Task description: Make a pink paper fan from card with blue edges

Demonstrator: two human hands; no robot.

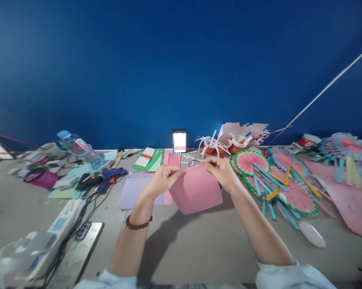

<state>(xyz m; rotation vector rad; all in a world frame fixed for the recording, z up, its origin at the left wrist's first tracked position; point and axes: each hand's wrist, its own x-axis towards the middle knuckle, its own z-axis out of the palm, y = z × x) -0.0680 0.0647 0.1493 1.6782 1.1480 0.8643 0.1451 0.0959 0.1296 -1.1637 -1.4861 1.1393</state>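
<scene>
Grip, two-handed: left hand (164, 179) and right hand (223, 172) each pinching the upper edge of one pink sheet (195, 190), held above the bench (205, 253). Sheet: no pleats visible; judged early-stage. Paper fans (301, 197), several: pleated, with streamers (270, 210), apparently complete, at right. Lilac paper (135, 193): unpleated, flat on the bench, beside the left hand.

Pink paper sheet (196, 190), tilted, held up along far edge
</scene>
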